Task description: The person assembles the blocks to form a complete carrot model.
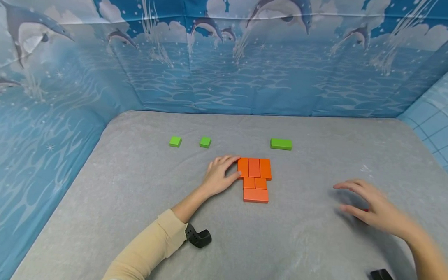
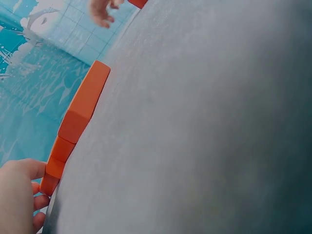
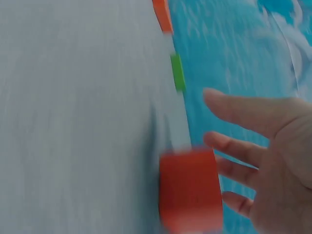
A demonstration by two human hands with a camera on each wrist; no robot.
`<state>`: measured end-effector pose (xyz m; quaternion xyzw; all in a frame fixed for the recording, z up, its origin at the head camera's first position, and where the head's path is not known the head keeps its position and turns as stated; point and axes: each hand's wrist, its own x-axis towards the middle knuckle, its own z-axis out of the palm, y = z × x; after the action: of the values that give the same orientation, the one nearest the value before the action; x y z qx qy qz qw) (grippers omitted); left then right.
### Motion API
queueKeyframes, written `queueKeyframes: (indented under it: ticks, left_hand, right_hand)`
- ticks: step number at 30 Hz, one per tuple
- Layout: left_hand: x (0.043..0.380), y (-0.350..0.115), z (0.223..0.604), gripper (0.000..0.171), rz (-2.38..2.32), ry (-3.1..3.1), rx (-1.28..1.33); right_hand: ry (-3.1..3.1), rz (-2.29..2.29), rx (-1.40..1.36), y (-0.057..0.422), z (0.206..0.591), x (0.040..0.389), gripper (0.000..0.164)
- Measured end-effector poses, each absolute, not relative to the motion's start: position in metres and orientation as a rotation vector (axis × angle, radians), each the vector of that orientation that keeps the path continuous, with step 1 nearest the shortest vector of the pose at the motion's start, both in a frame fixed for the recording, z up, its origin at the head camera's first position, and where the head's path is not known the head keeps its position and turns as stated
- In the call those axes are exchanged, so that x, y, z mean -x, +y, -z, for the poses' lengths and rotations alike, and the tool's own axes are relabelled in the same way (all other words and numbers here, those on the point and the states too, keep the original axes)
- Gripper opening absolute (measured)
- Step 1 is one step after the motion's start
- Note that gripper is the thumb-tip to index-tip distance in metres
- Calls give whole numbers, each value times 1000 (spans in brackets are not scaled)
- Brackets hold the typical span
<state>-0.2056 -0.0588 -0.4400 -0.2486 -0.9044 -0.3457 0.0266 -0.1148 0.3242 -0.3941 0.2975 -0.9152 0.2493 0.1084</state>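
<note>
In the head view, several orange blocks (image 1: 255, 194) lie together in a flat shape: three long ones side by side at the far end, two small ones in the middle, one crosswise nearest me. My left hand (image 1: 220, 175) rests at the shape's left edge, its index fingertip at the far corner and thumb tip on the side of the leftmost block. On the right, my right hand (image 1: 375, 207) hovers with fingers spread and nothing held. A red block (image 3: 190, 190) sits beside its fingers in the right wrist view; from the head view the hand hides nearly all of it.
Beyond the orange shape lie two small green blocks (image 1: 175, 141) at the left and a longer green block (image 1: 281, 144) to the right. Everything sits on a grey cloth-covered surface (image 1: 302, 237). A blue dolphin-print curtain (image 1: 226, 86) rises along its back and left sides.
</note>
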Motion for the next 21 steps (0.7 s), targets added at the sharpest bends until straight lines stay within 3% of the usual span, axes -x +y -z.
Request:
queueKeyframes:
  ticks: [9, 21]
  left_hand:
    - [205, -59, 440, 47, 1065, -2808, 763]
    - [206, -59, 441, 48, 1070, -2799, 771]
  right_hand:
    - [-2847, -658, -709, 370, 407, 93, 51]
    - [-2888, -938, -529, 391, 417, 87, 42]
